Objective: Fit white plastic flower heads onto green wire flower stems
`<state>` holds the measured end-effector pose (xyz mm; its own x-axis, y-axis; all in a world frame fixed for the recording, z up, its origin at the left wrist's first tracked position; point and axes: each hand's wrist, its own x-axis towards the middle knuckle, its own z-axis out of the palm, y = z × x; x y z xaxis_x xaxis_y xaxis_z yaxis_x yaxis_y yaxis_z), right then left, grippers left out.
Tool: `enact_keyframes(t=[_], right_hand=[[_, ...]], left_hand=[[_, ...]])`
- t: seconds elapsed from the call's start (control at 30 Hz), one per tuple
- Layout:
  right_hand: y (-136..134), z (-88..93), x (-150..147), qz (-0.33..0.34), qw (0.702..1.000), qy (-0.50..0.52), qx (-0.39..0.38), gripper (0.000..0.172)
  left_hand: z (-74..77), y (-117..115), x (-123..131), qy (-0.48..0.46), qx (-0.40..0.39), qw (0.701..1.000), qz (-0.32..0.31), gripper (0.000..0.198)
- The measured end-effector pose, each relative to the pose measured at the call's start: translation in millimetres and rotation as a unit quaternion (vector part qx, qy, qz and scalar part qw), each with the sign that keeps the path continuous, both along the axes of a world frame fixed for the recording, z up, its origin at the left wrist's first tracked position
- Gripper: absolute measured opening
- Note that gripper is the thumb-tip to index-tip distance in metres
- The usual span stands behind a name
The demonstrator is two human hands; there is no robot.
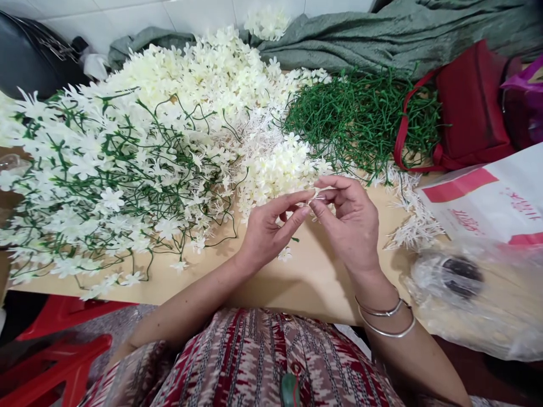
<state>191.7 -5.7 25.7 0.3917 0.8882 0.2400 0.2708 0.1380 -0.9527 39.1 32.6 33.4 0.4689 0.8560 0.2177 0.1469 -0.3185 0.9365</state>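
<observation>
My left hand [275, 220] and my right hand [348, 217] meet at their fingertips above the table. The left thumb and forefinger pinch a small pale flower piece, mostly hidden by the fingers. Thin white stamen threads [320, 198] show in the pinch of my right hand. Just beyond the hands lies a heap of loose cream artificial blossoms [275, 169]. A loose white flower [285, 254] rests on the table below the fingertips. To the left spreads a big pile of white artificial flowers with green stems [139, 164].
Behind are more cream blossoms [212, 68] and a tangle of green plastic stems [360, 116]. White stamens [413, 220] lie at right, near a red bag [470, 107], a printed white bag [500, 192] and clear plastic wrapping [470, 299]. Red stools [63, 362] stand below left.
</observation>
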Motion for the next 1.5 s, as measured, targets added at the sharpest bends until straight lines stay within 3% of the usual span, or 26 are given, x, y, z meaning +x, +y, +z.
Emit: enact_keyframes(t=[0.1, 0.23, 0.4, 0.53, 0.63, 0.7, 0.83, 0.93, 1.07, 1.27, 1.5], right_hand=[[1.4, -1.6, 4.8, 0.024, 1.000, 0.016, 0.002, 0.003], [3.4, -2.9, 10.2, -0.009, 0.999, 0.033, 0.036, 0.006], [5.7, -7.8, 14.2, -0.050, 0.997, 0.037, 0.049, 0.012], [6.0, -10.5, 15.2, -0.061, 0.997, 0.022, 0.034, 0.012], [5.1, -11.9, 14.9, -0.060, 0.998, 0.024, 0.021, 0.013], [4.4, -13.5, 14.3, -0.051, 0.998, 0.019, -0.004, 0.015], [3.5, -18.0, 12.3, 0.003, 0.996, 0.070, -0.053, 0.021], [3.3, -18.7, 9.6, 0.042, 0.987, 0.140, -0.065, 0.023], [2.6, -14.0, 5.3, 0.072, 0.975, 0.196, -0.074, 0.024], [1.7, -8.5, 4.1, 0.105, 0.966, 0.224, -0.078, 0.026], [0.7, -12.0, 6.3, 0.111, 0.966, 0.213, -0.097, 0.020]], left_hand=[[0.7, 2.6, -2.5, 0.010, 0.031, 0.999, -0.016, 0.027], [-1.7, 10.4, -16.2, 0.084, 0.116, 0.989, -0.034, 0.022], [-6.4, 8.9, -35.6, 0.297, 0.299, 0.888, -0.183, 0.012], [-12.3, 3.1, -33.6, 0.338, 0.333, 0.859, -0.192, 0.011], [-15.5, 6.1, -29.1, 0.311, 0.343, 0.870, -0.169, 0.015], [-15.7, 10.8, -27.9, 0.271, 0.326, 0.896, -0.133, 0.014], [-13.6, 18.4, -27.8, 0.160, 0.220, 0.962, -0.013, 0.016], [-14.1, 19.0, -27.2, 0.072, 0.122, 0.989, 0.048, 0.015], [-17.4, 17.2, -25.9, 0.008, 0.076, 0.995, 0.067, 0.017], [-15.1, 20.0, -24.8, -0.005, 0.173, 0.985, 0.031, 0.012], [-13.2, 20.8, -24.1, -0.014, 0.207, 0.978, 0.015, 0.010]])
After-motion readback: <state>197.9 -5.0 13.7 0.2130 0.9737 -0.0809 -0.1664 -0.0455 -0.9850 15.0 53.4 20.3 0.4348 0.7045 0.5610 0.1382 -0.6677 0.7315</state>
